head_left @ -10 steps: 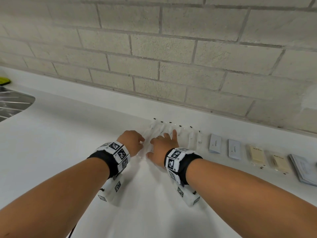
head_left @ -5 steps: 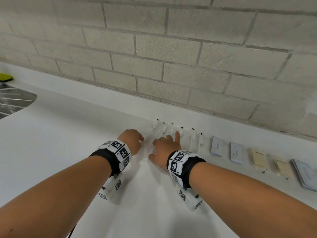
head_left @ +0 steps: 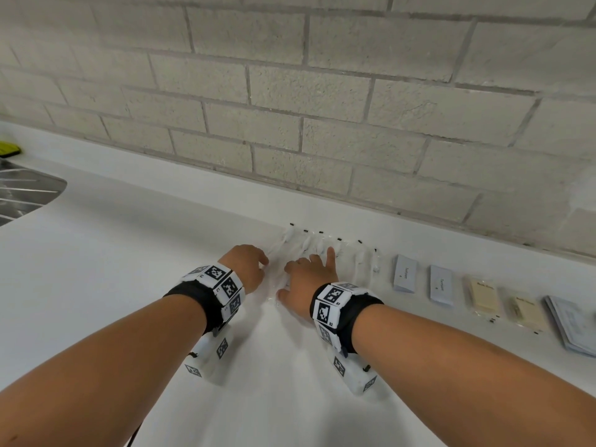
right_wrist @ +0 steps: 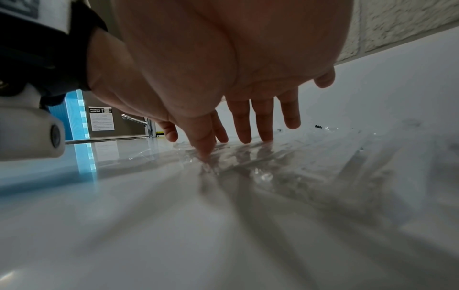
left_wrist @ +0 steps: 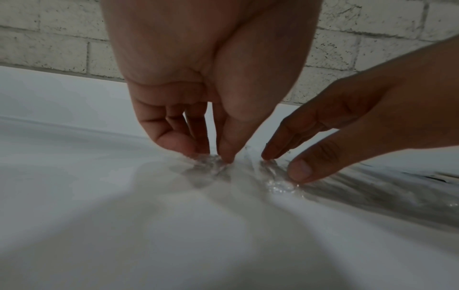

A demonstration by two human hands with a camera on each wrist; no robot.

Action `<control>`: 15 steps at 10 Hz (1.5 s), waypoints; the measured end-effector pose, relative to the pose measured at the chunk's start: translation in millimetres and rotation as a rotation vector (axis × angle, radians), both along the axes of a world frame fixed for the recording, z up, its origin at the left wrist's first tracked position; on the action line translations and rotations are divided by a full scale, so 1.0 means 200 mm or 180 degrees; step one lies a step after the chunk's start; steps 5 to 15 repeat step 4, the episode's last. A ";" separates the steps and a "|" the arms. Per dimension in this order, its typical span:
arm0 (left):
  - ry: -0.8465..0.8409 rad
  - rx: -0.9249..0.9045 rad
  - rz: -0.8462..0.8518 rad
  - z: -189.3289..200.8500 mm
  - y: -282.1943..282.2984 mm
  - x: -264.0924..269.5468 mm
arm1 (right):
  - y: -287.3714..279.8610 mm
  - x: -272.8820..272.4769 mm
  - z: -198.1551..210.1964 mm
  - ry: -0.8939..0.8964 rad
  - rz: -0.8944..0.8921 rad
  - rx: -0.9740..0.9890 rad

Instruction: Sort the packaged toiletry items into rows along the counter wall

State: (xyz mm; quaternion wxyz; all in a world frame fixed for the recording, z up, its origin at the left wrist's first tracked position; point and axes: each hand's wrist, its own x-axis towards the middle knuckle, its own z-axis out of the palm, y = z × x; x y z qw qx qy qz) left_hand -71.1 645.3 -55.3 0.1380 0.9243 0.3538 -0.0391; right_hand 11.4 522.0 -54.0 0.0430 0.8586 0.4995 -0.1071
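A: Two hands on clear wrapped packets (head_left: 325, 250), lined up at 12 o'clock on desk (head_left: 96, 269) by block wall (head_left: 290, 108). Left hand (head_left: 246, 264) curled, thumb and fingertips (left_wrist: 227, 155) pinching crinkled wrap at near end of row. Right hand (head_left: 304, 280) mostly flat, fingers fairly straight, pressing film down, gripping nothing.

B: Risks?

A: Slick film on slick desk. Could skid under a flat press, bump neighbours, fan row out of line. Pinch on loose wrap only, so could drag film and leave contents behind. Grey sachets (head_left: 404, 277) and beige bars (head_left: 485, 296) at 2 o'clock, apart from hands, prob safe.

B: Views differ how?

A: Head view gives whole row plus pamphlet stack (head_left: 574, 324) at 3 o'clock and sink (head_left: 29, 195) at 9, but hides fingertips. Left wrist cam shows pinch itself. Right wrist cam shows fingers (right_wrist: 244, 125) splayed on film, tap (right_wrist: 134, 118) and posted notice (right_wrist: 101, 118) far off. Contents of packets: can't tell.
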 end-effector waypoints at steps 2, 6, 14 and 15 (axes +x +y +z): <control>0.0165 -0.0028 0.0078 0.04 -0.03 -0.03 | -0.08 0.00 0.08 0.0083 -0.0098 0.0098; -0.0002 -0.0091 -0.0300 0.17 -0.23 -0.05 | -0.39 -0.02 0.21 0.0448 -0.0210 0.0334; -0.0002 -0.0091 -0.0300 0.17 -0.23 -0.05 | -0.39 -0.02 0.21 0.0448 -0.0210 0.0334; -0.0002 -0.0091 -0.0300 0.17 -0.23 -0.05 | -0.39 -0.02 0.21 0.0448 -0.0210 0.0334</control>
